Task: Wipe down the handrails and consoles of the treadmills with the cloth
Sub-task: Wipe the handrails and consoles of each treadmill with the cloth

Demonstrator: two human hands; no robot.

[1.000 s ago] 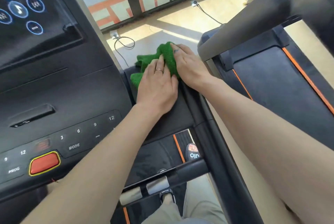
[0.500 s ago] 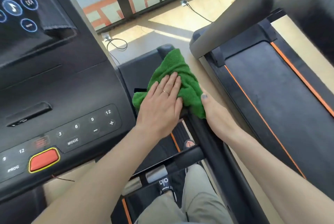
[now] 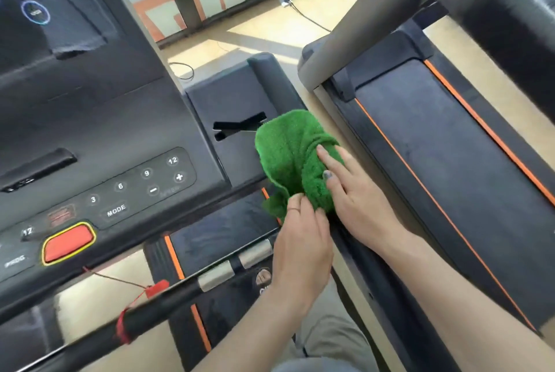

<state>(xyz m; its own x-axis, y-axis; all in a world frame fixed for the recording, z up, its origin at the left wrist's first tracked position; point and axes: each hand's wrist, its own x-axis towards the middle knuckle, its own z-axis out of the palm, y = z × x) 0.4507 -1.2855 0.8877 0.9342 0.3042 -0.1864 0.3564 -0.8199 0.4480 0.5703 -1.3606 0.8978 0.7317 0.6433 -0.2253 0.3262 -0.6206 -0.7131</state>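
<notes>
Green terry cloth [image 3: 295,158], thick and nubbly, lies bunched over the black handrail [image 3: 271,80] at the console's right edge, and both hands I am watching are on it. My view puts the right hand [image 3: 359,194] on the cloth's near right side, palm down, its fingers [image 3: 329,158] long and nearly straight, spread a little and pressing flat into the pile; one nail carries chipped dark polish. That hand grips nothing, it only bears down. Just beside it, the left hand [image 3: 303,239] comes in from below with the wrist straight and the knuckles up, its fingertips curled down into the cloth's near edge, where a loose fold hangs off the rail; a thin ring sits on one finger. It looks like a pinch on that edge, though the fingertips themselves are buried in the fabric. Beyond the fingers, the rail runs on as a smooth matte black bar with a rounded end. Left of the left hand spreads the console [image 3: 99,143], hard dark plastic with printed round keys, a MODE pad and a glossy red stop button [image 3: 68,242] ringed in yellow. Right of the right hand lies a second treadmill's belt [image 3: 444,161], dull black with orange stripes.
</notes>
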